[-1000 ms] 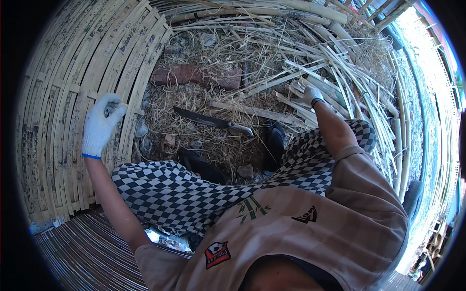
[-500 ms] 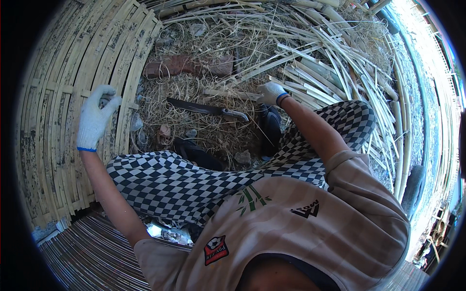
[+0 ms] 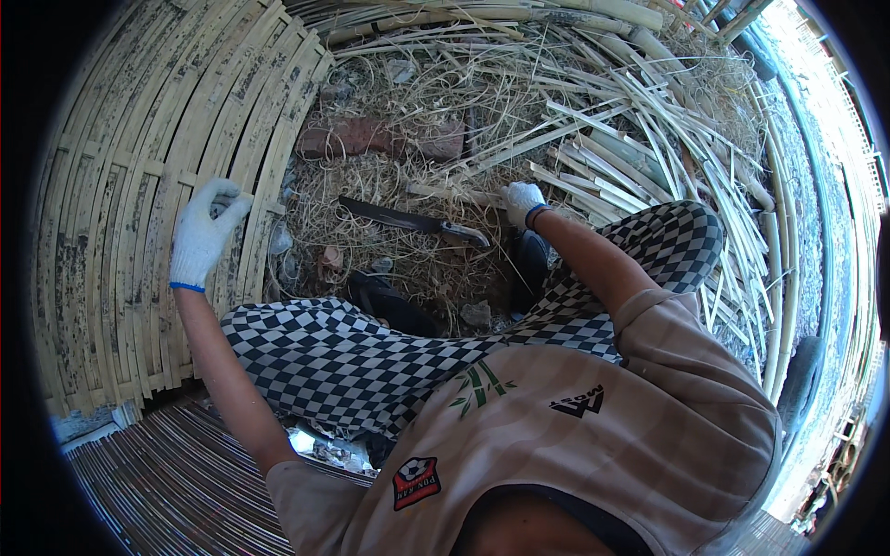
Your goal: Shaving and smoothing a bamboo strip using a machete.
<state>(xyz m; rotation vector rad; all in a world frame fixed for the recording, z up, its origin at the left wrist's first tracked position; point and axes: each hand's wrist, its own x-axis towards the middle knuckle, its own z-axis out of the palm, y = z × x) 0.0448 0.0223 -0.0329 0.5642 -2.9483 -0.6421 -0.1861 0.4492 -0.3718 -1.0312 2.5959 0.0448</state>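
Observation:
My left hand (image 3: 206,236), in a white knit glove with a blue cuff, is at the slatted bamboo panel (image 3: 139,241) on the left. Its fingers curl, with a gap between them and the thumb; nothing plainly shows in its grasp. In a matching glove, my right hand (image 3: 524,202) is closed at the right end of a flat bamboo strip (image 3: 454,194). A large knife (image 3: 394,217) with a dark blade lies on the shavings between my hands, its pale handle (image 3: 465,233) toward my right foot.
Reddish bricks (image 3: 371,137) lie beyond the knife. Split bamboo strips (image 3: 640,157) pile up at the right, with thin shavings (image 3: 436,93) strewn over the ground. Stones (image 3: 476,315) sit near my dark shoes (image 3: 394,306). Long poles (image 3: 777,278) and a dark tyre-like object (image 3: 802,371) line the far right.
The whole view has shifted slightly, so the scene appears farther right. Both hands keep nearly the same places and shapes, and the knife still lies on the ground.

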